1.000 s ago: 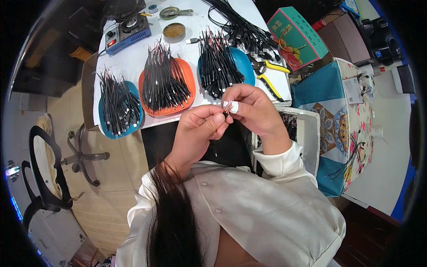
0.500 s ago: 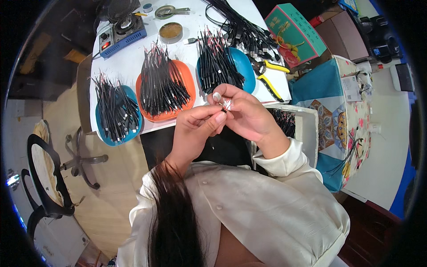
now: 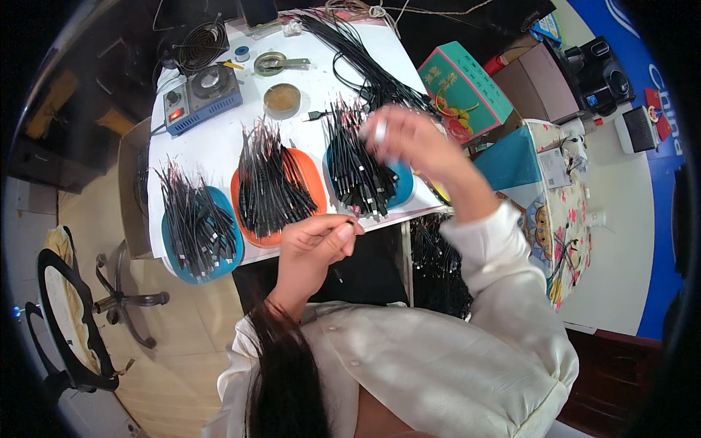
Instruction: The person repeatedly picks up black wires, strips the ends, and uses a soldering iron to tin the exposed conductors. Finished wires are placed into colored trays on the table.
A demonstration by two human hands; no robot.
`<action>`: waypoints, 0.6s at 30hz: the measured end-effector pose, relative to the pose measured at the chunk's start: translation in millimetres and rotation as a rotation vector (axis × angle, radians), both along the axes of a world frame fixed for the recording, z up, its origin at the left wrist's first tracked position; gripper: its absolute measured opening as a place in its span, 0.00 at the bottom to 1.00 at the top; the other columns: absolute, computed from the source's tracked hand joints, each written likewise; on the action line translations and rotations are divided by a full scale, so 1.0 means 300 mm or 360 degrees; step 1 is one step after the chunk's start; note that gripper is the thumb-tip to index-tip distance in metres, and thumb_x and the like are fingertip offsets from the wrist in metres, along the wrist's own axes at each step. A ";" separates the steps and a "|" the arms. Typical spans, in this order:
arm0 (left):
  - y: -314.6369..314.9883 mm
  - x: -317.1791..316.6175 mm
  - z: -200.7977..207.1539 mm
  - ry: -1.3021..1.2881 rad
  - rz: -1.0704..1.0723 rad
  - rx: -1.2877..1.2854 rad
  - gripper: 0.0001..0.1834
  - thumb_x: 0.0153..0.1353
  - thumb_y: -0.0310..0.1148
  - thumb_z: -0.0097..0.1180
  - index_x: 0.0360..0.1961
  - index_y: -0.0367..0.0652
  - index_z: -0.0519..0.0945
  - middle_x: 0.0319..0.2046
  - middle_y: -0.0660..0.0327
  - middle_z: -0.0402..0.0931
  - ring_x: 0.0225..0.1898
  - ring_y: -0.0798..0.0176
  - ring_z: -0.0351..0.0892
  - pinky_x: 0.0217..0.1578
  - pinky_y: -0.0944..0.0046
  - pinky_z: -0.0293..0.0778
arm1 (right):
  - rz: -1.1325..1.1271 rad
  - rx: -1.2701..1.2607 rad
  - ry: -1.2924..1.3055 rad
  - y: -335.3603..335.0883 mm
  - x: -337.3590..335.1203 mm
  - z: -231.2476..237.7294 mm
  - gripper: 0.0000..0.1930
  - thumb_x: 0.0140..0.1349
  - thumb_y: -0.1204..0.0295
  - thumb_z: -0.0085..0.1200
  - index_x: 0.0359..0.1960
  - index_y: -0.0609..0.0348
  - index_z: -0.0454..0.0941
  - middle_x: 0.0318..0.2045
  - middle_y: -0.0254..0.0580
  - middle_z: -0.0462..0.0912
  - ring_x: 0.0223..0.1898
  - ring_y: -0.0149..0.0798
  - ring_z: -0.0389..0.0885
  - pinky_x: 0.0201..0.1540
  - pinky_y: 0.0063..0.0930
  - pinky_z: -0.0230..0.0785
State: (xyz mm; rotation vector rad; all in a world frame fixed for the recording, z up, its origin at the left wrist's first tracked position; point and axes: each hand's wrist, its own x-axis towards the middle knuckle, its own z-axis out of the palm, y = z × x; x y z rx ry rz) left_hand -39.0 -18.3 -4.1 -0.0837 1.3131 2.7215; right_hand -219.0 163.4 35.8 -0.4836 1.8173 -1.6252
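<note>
left hand (image 3: 314, 244) pinching black cable (image 3: 351, 221), just right of orange tray's (image 3: 312, 175) near edge. right hand (image 3: 416, 142) blurred, farther right of tray; cannot tell if grasping. cable probably light, bendy; thin wire ends (image 3: 355, 211) likely fragile. best held by black sheath.

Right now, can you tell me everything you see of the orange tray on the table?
The orange tray is shallow with rounded corners, and looks like smooth plastic. It rests on the white tabletop between the left blue tray and the right blue tray. A dense bundle of black cables covers most of its inside, wire ends poking past its far rim. The left hand is close to its near right corner; whether they touch is unclear.
</note>
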 end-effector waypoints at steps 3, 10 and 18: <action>-0.015 -0.003 -0.013 -0.0047 0.0082 0.0045 0.08 0.65 0.26 0.52 0.36 0.29 0.79 0.21 0.62 0.74 0.18 0.77 0.61 0.19 0.75 0.54 | -0.0431 0.0921 0.1271 -0.018 -0.365 -0.031 0.13 0.57 0.64 0.61 0.37 0.62 0.81 0.25 0.36 0.81 0.28 0.30 0.78 0.33 0.25 0.71; -0.016 0.041 -0.026 -0.0038 0.0131 0.0015 0.09 0.66 0.27 0.52 0.40 0.31 0.80 0.23 0.65 0.73 0.20 0.78 0.59 0.20 0.76 0.54 | -0.0187 0.1547 0.1683 -0.075 -0.670 -0.193 0.08 0.50 0.68 0.61 0.29 0.58 0.83 0.28 0.46 0.83 0.32 0.45 0.82 0.39 0.35 0.74; -0.011 0.105 -0.016 0.0062 0.0215 0.0061 0.10 0.66 0.27 0.51 0.42 0.29 0.79 0.27 0.61 0.76 0.21 0.76 0.63 0.21 0.76 0.57 | -0.0365 0.1334 0.1733 -0.021 -0.566 0.083 0.13 0.48 0.63 0.61 0.26 0.62 0.82 0.27 0.50 0.83 0.31 0.48 0.82 0.37 0.38 0.74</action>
